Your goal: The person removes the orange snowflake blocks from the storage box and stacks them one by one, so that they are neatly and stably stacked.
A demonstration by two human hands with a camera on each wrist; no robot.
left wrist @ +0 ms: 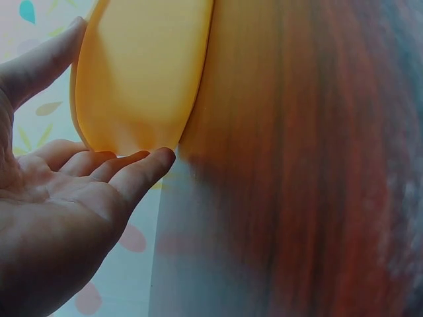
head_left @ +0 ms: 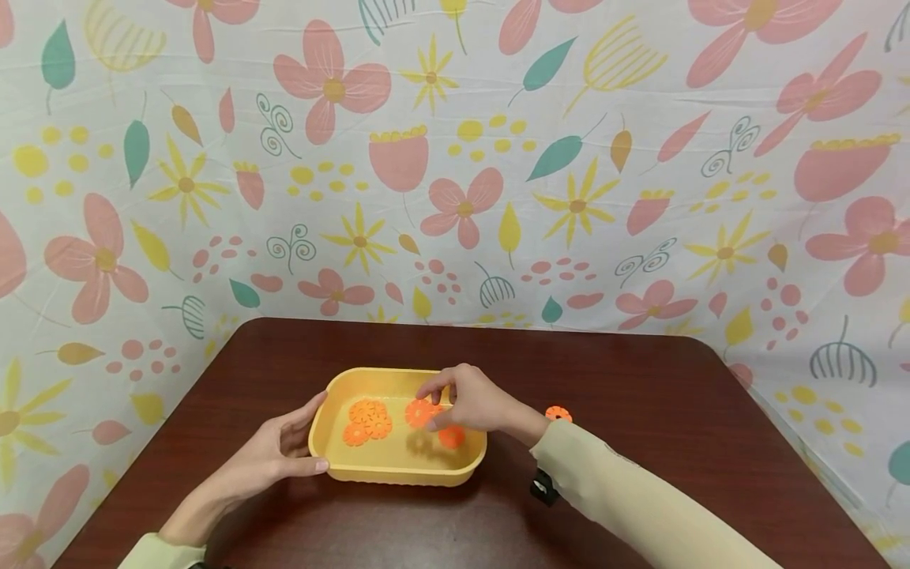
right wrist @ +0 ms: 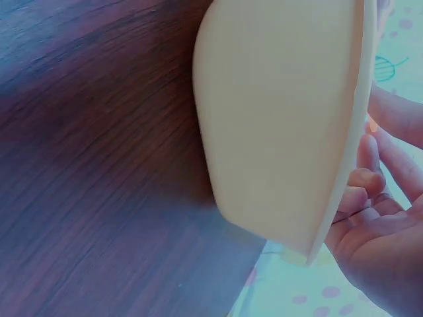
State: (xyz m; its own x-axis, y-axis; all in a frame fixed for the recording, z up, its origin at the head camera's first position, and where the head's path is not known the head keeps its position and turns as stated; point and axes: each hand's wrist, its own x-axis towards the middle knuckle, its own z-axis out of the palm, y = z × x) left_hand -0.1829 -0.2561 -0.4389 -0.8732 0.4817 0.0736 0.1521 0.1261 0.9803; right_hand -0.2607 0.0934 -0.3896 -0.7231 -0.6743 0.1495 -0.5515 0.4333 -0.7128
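A yellow plastic tray [head_left: 398,476] with raised walls sits on the table. My left hand [head_left: 266,450] holds its left end, with the thumb on the near side and the fingers at the far side; the left wrist view shows the fingers against the tray's wall. Over the tray's right half, my right hand [head_left: 472,403] pinches an orange notched disc [head_left: 418,412] between thumb and index finger. Several similar discs [head_left: 367,423] lie clustered in the left part of the tray. Another disc [head_left: 451,437] lies under the right hand, partly hidden by it.
A loose orange disc [head_left: 558,412] rests on the dark wood table [head_left: 640,411] to the right of the tray, partly covered by the right sleeve [head_left: 604,474]. Behind the table hangs a flower-patterned cloth [head_left: 462,158].
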